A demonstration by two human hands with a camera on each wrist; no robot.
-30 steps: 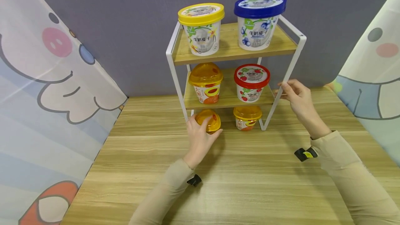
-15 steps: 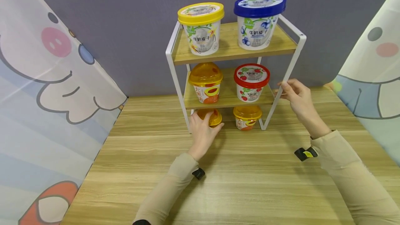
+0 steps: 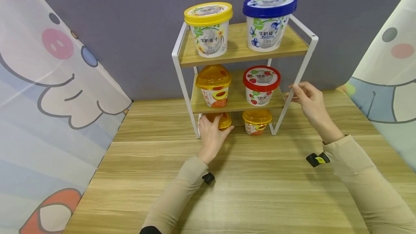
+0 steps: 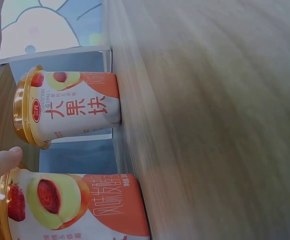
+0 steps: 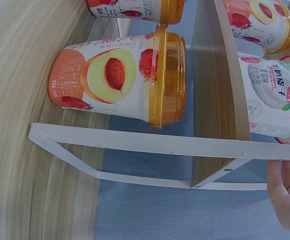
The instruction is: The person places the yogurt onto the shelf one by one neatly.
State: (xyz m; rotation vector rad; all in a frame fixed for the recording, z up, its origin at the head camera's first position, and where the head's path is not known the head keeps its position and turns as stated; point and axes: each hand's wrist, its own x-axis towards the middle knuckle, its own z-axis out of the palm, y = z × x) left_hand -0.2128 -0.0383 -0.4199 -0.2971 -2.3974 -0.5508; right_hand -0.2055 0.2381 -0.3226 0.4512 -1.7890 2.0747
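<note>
My left hand (image 3: 211, 138) grips a yogurt cup (image 3: 225, 121) by its domed amber lid, under the rack's lower left. The fingers and the middle board partly cover that cup in the head view. In the left wrist view the thumb (image 4: 4, 161) lies on the lid, and the cup (image 4: 79, 205) stands upright on the table, with a peach printed on its side. A matching yogurt cup (image 3: 256, 122) stands to its right. My right hand (image 3: 311, 104) holds the right front post of the white-framed rack (image 3: 303, 66), thumb in front and fingers behind.
On the middle board stand an amber-lidded cup (image 3: 213, 86) and a red-lidded tub (image 3: 261, 86). Above them are a yellow-lidded tub (image 3: 209, 30) and a blue-lidded tub (image 3: 269, 24). Cartoon curtains (image 3: 29, 82) flank the wooden table (image 3: 253, 190).
My left hand has slid forward and slightly right, taking the yogurt cup deeper beneath the middle board. The right hand has stayed on the post.
</note>
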